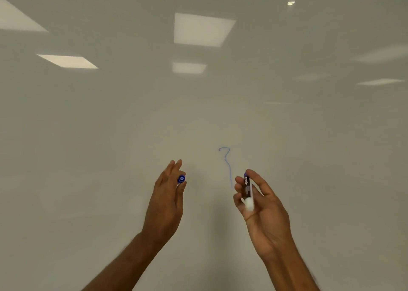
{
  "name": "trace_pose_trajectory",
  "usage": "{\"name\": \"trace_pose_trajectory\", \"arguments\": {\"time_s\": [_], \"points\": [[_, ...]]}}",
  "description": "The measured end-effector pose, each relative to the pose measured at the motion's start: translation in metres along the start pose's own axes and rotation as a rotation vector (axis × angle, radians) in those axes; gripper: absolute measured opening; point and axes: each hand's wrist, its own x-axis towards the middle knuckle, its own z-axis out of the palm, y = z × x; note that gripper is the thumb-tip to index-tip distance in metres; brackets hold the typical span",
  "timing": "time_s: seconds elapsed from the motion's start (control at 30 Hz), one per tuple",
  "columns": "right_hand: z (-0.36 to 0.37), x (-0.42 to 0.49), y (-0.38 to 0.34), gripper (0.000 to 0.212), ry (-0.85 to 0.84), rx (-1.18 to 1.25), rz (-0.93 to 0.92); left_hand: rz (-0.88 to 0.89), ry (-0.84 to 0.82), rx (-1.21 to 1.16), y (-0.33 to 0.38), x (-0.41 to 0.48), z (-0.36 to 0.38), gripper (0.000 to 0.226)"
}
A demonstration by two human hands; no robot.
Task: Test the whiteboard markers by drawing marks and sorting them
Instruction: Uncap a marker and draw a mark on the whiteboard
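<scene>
One marker (247,189) gripped in the right hand (260,204), one blue cap (181,179) pinched in the left hand (167,200), one blue squiggle (227,162) on whiteboard (110,125).

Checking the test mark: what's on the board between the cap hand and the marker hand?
In the head view, a thin blue squiggle on the whiteboard, nearer the right hand.

An uncapped white-barrelled marker (248,191) stands nearly upright beside a blue squiggle (227,162); its blue cap (181,179) is apart.
</scene>
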Motion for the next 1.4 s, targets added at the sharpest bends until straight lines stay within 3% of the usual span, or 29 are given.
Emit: {"name": "trace_pose_trajectory", "arguments": {"time_s": [0.17,0.27,0.43,0.6,0.77,0.93,1.03,1.13,1.27,1.4], "points": [[0.0,0.029,-0.008,0.023,0.048,-0.268,-0.236,0.085,0.018,0.103,-0.013,0.025,0.027,0.044],[0.002,0.051,-0.008,0.029,0.114,-0.402,-0.348,0.129,0.034,0.129,-0.019,0.036,0.039,0.043],[0.0,0.089,-0.001,0.013,0.179,-0.512,-0.507,0.407,0.103,0.29,-0.029,0.051,0.05,0.042],[0.001,0.113,0.008,0.004,0.09,-0.703,-0.558,0.459,0.124,0.335,-0.049,0.055,0.061,0.041],[-0.012,0.119,0.013,0.004,0.107,-0.767,-0.64,0.47,0.162,0.339,-0.051,0.055,0.067,0.043],[-0.053,0.099,0.027,0.006,0.129,-0.851,-0.613,0.458,0.173,0.324,-0.049,0.056,0.069,0.045],[-0.08,0.083,0.033,0.008,0.133,-0.928,-0.498,0.45,0.136,0.329,-0.041,0.055,0.065,0.046],[-0.086,0.06,0.028,0.008,0.151,-0.851,-0.37,0.279,0.081,0.239,-0.025,0.047,0.056,0.045],[-0.057,0.02,0.022,0.004,0.017,-0.716,-0.362,-0.127,0.053,-0.166,0.012,0.018,0.038,0.032],[-0.028,-0.005,0.027,0.008,-0.215,-0.669,-0.276,-0.637,0.027,-0.957,0.045,0.009,0.015,0.027]]}}
